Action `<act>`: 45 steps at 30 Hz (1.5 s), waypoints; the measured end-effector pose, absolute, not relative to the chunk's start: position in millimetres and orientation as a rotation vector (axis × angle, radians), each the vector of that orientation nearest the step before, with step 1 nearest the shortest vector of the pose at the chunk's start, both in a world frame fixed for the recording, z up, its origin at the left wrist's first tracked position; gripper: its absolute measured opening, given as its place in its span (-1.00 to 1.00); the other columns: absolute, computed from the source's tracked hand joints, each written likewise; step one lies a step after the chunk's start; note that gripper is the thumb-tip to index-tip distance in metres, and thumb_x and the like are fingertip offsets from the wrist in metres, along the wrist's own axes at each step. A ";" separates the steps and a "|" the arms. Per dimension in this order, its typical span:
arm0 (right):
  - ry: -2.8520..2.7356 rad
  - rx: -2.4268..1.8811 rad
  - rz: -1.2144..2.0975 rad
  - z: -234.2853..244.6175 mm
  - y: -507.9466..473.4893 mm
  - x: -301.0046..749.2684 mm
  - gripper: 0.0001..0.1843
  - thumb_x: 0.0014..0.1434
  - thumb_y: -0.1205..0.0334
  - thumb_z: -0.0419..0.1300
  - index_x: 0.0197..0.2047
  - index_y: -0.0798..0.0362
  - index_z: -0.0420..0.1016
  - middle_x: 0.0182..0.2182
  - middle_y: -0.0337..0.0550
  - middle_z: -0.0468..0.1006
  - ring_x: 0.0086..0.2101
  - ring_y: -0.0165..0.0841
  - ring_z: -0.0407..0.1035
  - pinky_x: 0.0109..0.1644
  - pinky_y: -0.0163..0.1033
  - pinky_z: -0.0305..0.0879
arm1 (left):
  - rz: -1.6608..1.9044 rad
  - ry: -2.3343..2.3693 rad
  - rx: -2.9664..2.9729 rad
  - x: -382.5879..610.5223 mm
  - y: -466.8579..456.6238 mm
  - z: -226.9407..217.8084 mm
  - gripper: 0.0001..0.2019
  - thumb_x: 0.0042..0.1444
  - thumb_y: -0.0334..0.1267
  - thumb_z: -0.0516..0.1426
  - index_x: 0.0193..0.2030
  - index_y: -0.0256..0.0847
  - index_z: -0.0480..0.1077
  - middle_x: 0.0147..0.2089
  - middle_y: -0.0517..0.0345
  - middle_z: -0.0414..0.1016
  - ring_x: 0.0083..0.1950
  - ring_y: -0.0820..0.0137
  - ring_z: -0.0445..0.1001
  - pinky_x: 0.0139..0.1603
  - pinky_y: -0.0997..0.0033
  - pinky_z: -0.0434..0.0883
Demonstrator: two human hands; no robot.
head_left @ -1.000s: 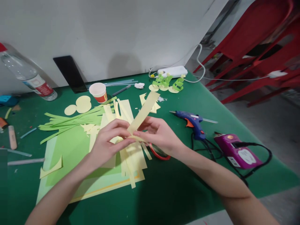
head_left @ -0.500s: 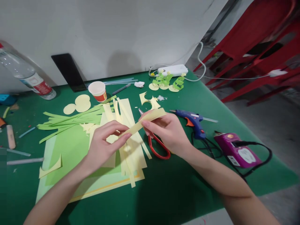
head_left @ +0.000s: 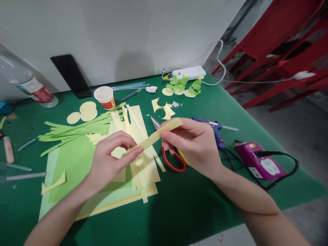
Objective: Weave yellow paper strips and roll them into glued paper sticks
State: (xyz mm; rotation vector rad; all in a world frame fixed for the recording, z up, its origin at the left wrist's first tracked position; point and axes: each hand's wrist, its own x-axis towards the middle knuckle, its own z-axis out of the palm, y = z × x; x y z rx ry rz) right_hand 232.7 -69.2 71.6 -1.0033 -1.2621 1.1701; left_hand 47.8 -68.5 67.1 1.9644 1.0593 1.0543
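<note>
A pale yellow paper strip [head_left: 152, 138] is stretched slantwise between my two hands above the table. My left hand [head_left: 111, 157] pinches its lower left end between thumb and fingers. My right hand [head_left: 193, 143] grips it near the upper right end, with the thumb on top. Below the strip lie more pale yellow paper strips [head_left: 138, 164], on green and yellow sheets. Scissors [head_left: 174, 162] with red and yellow handles lie beneath my right hand, partly hidden by it. Just beyond that hand a blue glue gun [head_left: 217, 135] is partly covered.
Green paper strips [head_left: 74, 131], yellow paper circles [head_left: 88, 111] and a paper cup [head_left: 105, 98] lie at the left. Green paper curls on discs [head_left: 179, 85] stand at the back. A purple power socket [head_left: 258, 162] with a black cable sits at the right; a water bottle [head_left: 30, 85] leans far left.
My right hand has shifted slightly right and now covers more of the glue gun. The strip stays pinched in both hands and looks straighter. The view has moved a little.
</note>
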 end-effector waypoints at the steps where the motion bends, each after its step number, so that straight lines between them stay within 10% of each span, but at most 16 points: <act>1: -1.269 -1.008 1.166 72.3 -70.0 233.0 -0.96 -0.04 0.38 0.25 -0.48 0.08 0.48 -0.66 -0.35 0.41 -0.68 -0.59 0.26 -0.68 -0.51 0.22 | 1.056 1.057 1.964 47.5 -68.7 67.1 -0.90 0.01 -0.43 0.19 -0.47 -0.21 0.37 -0.47 0.27 0.40 -0.42 0.54 0.37 -0.42 0.55 0.32; 45: -1.314 -0.909 1.055 76.7 -78.0 247.6 -0.90 0.13 0.33 0.15 -0.36 -0.05 0.47 -0.65 -0.33 0.39 -0.65 -0.49 0.28 -0.64 -0.33 0.17 | 1.083 0.996 2.048 40.7 -76.9 75.6 -0.83 -0.06 -0.52 0.22 -0.43 -0.17 0.37 -0.47 0.28 0.40 -0.44 0.49 0.38 -0.38 0.41 0.34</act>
